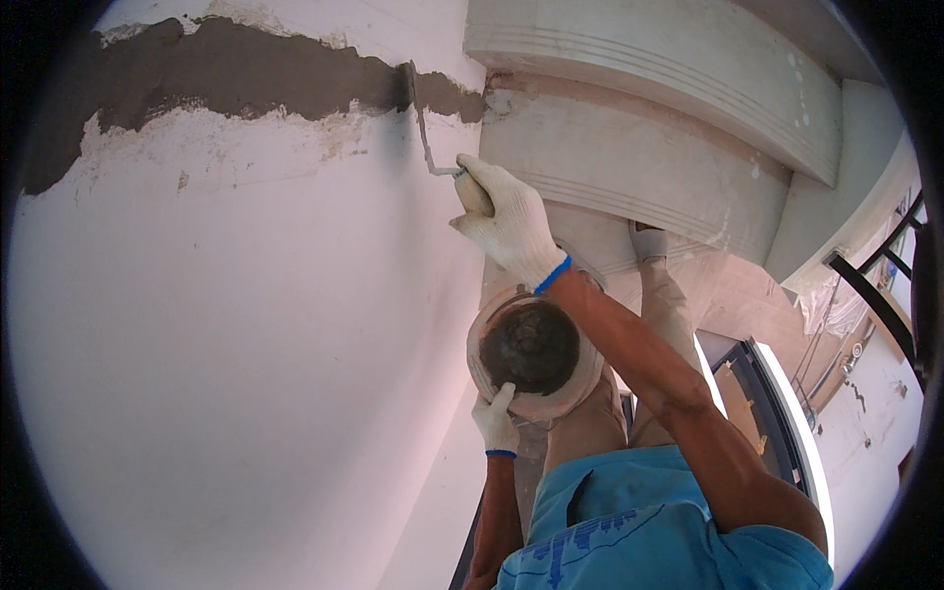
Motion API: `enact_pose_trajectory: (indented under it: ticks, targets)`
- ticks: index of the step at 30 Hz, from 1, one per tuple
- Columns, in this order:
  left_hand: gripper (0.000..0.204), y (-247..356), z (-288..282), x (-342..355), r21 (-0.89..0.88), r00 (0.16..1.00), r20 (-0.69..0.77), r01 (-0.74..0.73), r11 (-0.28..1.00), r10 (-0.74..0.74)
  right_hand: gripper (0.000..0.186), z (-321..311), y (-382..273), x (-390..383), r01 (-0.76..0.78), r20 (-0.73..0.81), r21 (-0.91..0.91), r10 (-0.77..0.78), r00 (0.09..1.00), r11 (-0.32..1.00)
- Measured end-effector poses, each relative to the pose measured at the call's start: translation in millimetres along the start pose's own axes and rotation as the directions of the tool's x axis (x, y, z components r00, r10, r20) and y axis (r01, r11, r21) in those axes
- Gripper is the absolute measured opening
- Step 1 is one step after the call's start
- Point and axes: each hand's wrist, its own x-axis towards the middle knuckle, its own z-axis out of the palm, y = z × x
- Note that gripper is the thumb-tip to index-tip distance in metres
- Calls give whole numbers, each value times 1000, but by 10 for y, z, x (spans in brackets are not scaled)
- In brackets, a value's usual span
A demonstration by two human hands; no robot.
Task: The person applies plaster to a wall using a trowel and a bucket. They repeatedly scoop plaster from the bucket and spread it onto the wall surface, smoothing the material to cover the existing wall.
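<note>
My right hand, in a white knit glove with a blue cuff, grips the handle of a trowel. Its blade is seen edge-on against a band of wet grey mortar that runs across the upper part of the white wall. Below, my left hand, gloved the same way, holds the rim of a round bucket. Dark grey mortar lies inside the bucket. The left fingers beyond the rim are hidden.
Pale stair steps with grooved edges rise at the wall's right side. My shoe rests by a step. A black metal railing stands at the far right, near plastic sheeting. A dark frame lies lower right.
</note>
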Motion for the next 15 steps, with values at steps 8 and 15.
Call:
enact_pose_trajectory:
  ticks: [8,15]
  targets:
    - [46,-80,-80,44,28,1000,-21,-2,1000,2,75,-93,-266,-75,-46,171,-68,57,984,997]
    - [47,-91,-66,46,27,1000,1,-20,999,20,75,-142,-72,-187,-38,77,46,34,996,998]
